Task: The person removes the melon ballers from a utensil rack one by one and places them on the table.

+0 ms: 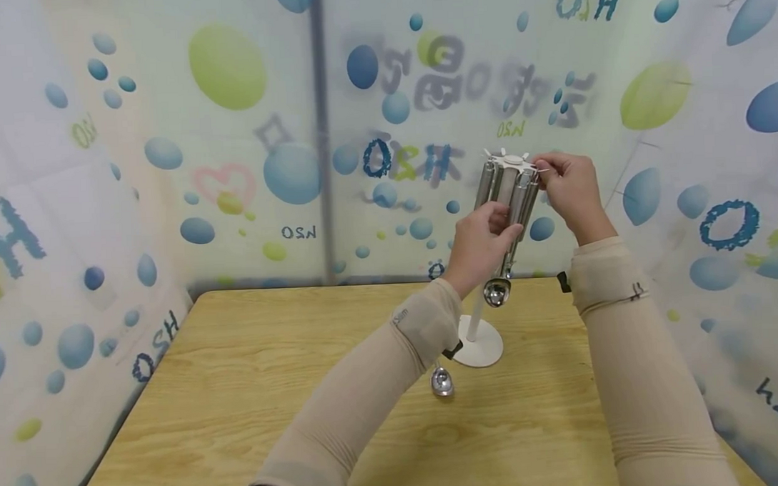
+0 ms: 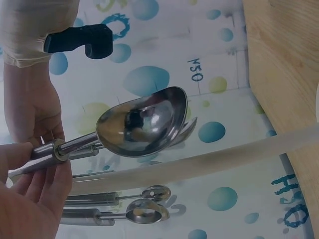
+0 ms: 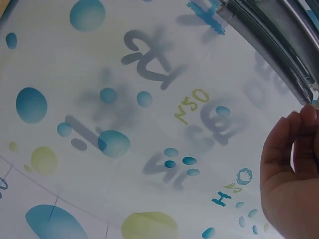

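Observation:
My left hand (image 1: 482, 243) grips the metal handle of an ice cream scoop (image 1: 496, 293), its bowl hanging downward. Thumb and fingers wrap that handle in the left wrist view, the shiny bowl (image 2: 144, 122) beyond them. Up at the white rack top (image 1: 513, 160), my right hand (image 1: 570, 190) pinches the upper end of the handle beside a hook. Fingertips (image 3: 308, 113) meet the handle's end in the right wrist view. Other metal-handled utensils hang round the rack, among them a small scoop (image 2: 144, 211). The white pole (image 2: 209, 162) runs between them.
The rack's round white base (image 1: 485, 347) stands on the wooden table (image 1: 272, 390), toward the far right. Another scoop (image 1: 442, 382) shows near it, its handle hidden behind my left sleeve. Printed curtains (image 1: 232, 170) surround the table at the back and sides.

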A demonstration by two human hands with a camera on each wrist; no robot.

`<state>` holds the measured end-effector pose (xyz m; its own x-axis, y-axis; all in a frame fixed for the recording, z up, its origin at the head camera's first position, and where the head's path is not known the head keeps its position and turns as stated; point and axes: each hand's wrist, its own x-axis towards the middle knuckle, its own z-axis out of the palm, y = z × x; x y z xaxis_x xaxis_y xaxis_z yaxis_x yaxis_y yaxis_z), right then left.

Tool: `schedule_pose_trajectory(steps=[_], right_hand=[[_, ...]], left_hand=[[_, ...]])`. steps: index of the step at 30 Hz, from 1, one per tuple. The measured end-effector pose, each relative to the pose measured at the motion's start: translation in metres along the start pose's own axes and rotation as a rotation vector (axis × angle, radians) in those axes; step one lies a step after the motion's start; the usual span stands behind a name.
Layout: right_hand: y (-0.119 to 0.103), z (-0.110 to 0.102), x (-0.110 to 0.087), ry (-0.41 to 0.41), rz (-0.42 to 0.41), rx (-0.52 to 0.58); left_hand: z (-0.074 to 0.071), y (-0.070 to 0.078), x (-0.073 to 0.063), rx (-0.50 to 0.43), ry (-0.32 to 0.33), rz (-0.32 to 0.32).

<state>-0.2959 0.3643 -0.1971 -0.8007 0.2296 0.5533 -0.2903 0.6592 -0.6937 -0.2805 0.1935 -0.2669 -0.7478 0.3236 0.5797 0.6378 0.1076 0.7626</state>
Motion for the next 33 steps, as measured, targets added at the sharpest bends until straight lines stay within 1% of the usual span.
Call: schedule_pose_trajectory(steps=[5, 20, 29, 33], right_hand=[[0.0, 0.0, 0.001, -0.006, 0.009, 0.001], [-0.002, -0.001, -0.001, -0.02, 0.023, -0.013], [-0.004, 0.0, -0.002, -0.006, 0.018, -0.022], [-0.003, 0.001, -0.002, -0.003, 0.02, -0.024]], left_hand=[[-0.001, 0.0, 0.0, 0.01, -0.004, 0.005], [-0.004, 0.008, -0.004, 0.003, -0.022, -0.017], [-0.005, 0.002, -0.009, -0.029, -0.022, -0.02], [-0.005, -0.003, -0.013, -0.029, -0.03, -0.028]])
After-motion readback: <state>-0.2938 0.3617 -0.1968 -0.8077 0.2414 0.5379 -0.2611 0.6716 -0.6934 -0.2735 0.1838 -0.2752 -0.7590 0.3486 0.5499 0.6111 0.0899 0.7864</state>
